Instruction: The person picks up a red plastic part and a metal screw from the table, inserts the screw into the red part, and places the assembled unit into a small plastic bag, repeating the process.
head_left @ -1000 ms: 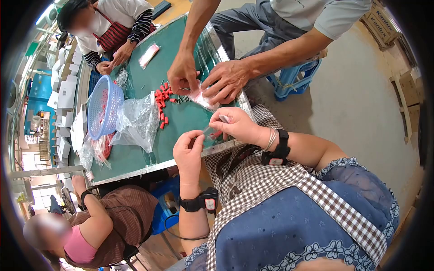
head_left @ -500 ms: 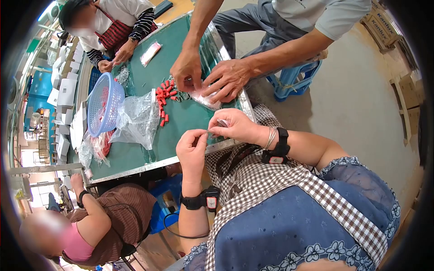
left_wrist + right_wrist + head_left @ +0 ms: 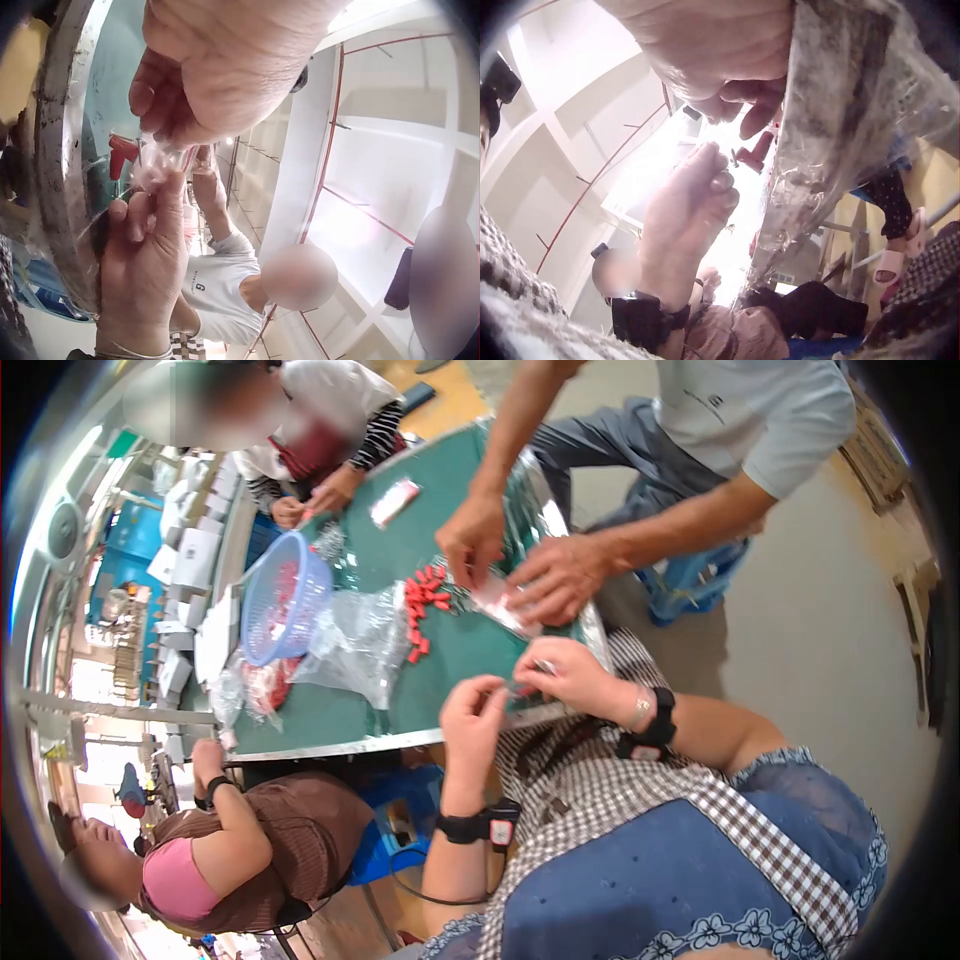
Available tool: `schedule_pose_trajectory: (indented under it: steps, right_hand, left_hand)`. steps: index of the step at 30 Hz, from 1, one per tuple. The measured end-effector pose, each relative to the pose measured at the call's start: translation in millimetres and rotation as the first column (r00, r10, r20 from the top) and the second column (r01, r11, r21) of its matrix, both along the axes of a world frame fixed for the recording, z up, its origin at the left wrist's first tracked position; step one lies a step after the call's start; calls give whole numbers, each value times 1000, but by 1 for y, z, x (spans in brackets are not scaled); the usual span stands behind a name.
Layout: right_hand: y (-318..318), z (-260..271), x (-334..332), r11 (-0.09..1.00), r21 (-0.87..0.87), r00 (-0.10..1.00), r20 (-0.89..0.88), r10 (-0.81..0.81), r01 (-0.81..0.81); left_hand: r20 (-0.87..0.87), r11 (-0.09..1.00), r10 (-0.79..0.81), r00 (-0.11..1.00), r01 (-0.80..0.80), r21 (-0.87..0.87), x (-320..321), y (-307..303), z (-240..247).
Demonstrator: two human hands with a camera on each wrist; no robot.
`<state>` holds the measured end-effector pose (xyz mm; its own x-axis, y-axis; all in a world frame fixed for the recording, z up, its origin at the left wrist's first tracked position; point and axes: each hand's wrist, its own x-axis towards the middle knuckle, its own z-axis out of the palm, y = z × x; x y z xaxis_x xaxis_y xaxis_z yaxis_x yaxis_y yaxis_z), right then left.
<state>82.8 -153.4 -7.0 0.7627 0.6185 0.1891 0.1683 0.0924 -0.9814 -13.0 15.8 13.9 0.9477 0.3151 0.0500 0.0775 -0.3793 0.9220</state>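
Comparing with half a second earlier: the head view has swung, so the bench (image 3: 455, 655) sits further right in frame. Blue basket (image 3: 285, 595), crumpled clear sack (image 3: 355, 640) and red pieces (image 3: 422, 600) keep their places on it. Left hand (image 3: 475, 710) and right hand (image 3: 570, 675) still meet at the near bench edge, both pinching one small clear bag (image 3: 522, 686) between thumb and fingertips. Bag: thin, transparent, crinkled, pulled between the hands. Left wrist view shows one red piece (image 3: 120, 150) just beside it; inside or behind, cannot tell.
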Motion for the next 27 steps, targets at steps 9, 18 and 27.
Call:
schedule_pose_trajectory:
  steps: [9, 18, 27]
  right_hand:
    - [-4, 5, -4, 1000, -4, 993, -122, -9, 9]
    - [-5, 6, -6, 1000, -17, 998, -57, -16, 15]
    - [-6, 16, -4, 998, -53, 997, -67, 38, -41]
  left_hand:
    - [110, 998, -13, 994, 7, 55, 6, -5, 4]
    - [33, 1000, 20, 999, -20, -24, -1, -6, 6]
    - [107, 999, -39, 994, 36, 32, 4, -15, 17]
